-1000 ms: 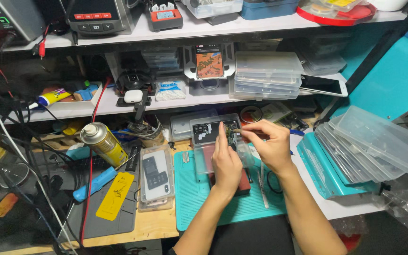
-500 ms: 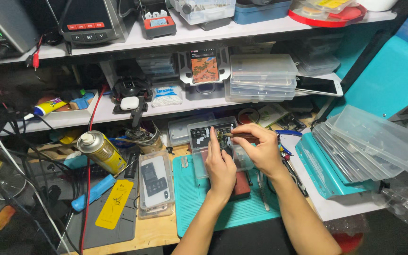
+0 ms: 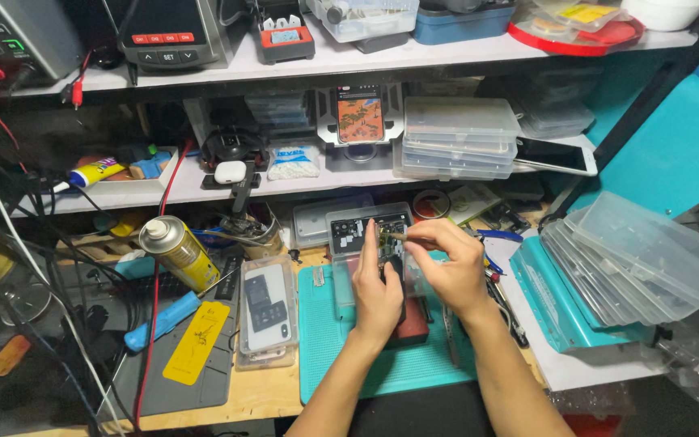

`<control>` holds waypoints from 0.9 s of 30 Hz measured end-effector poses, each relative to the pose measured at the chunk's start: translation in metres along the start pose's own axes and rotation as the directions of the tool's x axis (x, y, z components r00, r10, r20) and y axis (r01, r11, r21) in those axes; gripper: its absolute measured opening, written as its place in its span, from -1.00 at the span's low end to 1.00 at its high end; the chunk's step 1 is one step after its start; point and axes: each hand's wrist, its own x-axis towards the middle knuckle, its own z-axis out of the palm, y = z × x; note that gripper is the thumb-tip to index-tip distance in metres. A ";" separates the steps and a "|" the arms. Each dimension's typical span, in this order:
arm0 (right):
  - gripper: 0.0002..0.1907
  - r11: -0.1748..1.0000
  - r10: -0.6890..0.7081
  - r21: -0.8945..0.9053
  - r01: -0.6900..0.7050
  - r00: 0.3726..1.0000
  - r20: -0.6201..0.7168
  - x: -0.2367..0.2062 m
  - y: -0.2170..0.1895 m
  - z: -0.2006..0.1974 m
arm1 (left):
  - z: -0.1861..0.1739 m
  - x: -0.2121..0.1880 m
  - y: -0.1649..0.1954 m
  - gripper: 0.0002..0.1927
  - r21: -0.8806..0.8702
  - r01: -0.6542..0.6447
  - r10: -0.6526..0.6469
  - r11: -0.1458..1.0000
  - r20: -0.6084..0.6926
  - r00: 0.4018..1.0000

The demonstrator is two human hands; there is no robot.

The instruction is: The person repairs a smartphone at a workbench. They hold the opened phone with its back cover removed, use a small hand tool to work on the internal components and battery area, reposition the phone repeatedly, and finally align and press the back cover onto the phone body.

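While pinching a thin tool [image 3: 396, 236] between thumb and fingertips, right hand [image 3: 446, 271] closed, hovering over the teal work mat [image 3: 329, 356], tip of tool aimed at the small circuit board [image 3: 387, 240]. Left hand [image 3: 375, 283] just left of it, fingers curled round a dark device [image 3: 391, 271] over the middle of the mat, index finger raised beside the board; exact grip on the board too small to tell. Below the palms on the mat, a dark reddish block [image 3: 410, 332], partly hidden.

Left of the mat, touching its edge, a clear case with a phone back [image 3: 267, 311]; further left, a yellow flat tool [image 3: 196, 341] on a grey pad [image 3: 180, 380], a blue handle [image 3: 159, 320] and a yellow spray can [image 3: 178, 252] lying tilted. Right of the mat, teal trays topped by stacked clear lids [image 3: 649, 259].

Behind the mat, a clear parts box [image 3: 366, 225]. On the shelf above and beyond the mat, a lit phone in a stand [image 3: 359, 113], stacked clear boxes [image 3: 459, 137], a white earbud case [image 3: 226, 171]. Highest and farthest from the mat, a black meter with red buttons [image 3: 173, 32].
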 end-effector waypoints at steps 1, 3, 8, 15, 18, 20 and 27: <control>-0.80 1.000 -0.023 0.001 0.023 1.000 0.000 0.000 -0.001 -0.001 | -0.003 0.001 0.001 -0.24 -0.017 -0.015 0.015 1.000 0.021 1.000; -0.81 0.998 -0.065 -0.001 0.065 0.998 -0.002 -0.002 -0.001 -0.003 | -0.008 0.002 0.002 -0.23 -0.052 -0.041 0.044 0.998 0.066 0.997; -0.80 0.983 0.074 0.166 -0.076 0.997 0.017 -0.004 0.003 -0.006 | -0.011 0.001 0.008 -0.22 -0.036 -0.066 0.069 0.997 0.088 0.994; -0.79 0.940 0.087 0.323 -0.106 0.993 0.073 -0.004 0.010 -0.008 | -0.012 -0.004 0.010 -0.23 -0.043 -0.122 0.124 0.992 0.052 0.991; -0.80 0.912 0.113 0.381 -0.148 0.987 0.112 -0.004 0.012 -0.010 | -0.012 -0.007 0.007 -0.20 -0.009 -0.191 0.191 0.982 0.027 0.981; -0.80 0.907 0.108 0.391 -0.156 0.984 0.143 -0.003 0.014 -0.011 | -0.010 -0.010 0.007 -0.21 -0.057 -0.182 0.183 0.982 0.016 0.983; -0.82 0.910 0.142 0.362 -0.202 0.972 0.186 0.003 0.020 -0.015 | -0.006 -0.010 0.007 -0.22 -0.116 -0.107 0.110 0.988 0.022 0.994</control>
